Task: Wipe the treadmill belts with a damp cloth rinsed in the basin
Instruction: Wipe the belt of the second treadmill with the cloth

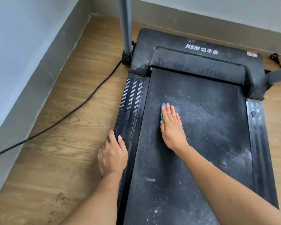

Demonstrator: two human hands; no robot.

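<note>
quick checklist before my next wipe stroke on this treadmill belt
1. Cloth flat under right hand: ok.
2. Left hand rests on the side rail, off the belt: ok.
3. Belt clean: not ok, pale dust patches show.
4. Cable out of the wiping path: ok, it lies on the floor beside the treadmill.
5. Cloth damp enough: cannot tell.
6. Basin within reach: cannot tell, not in view.
</note>
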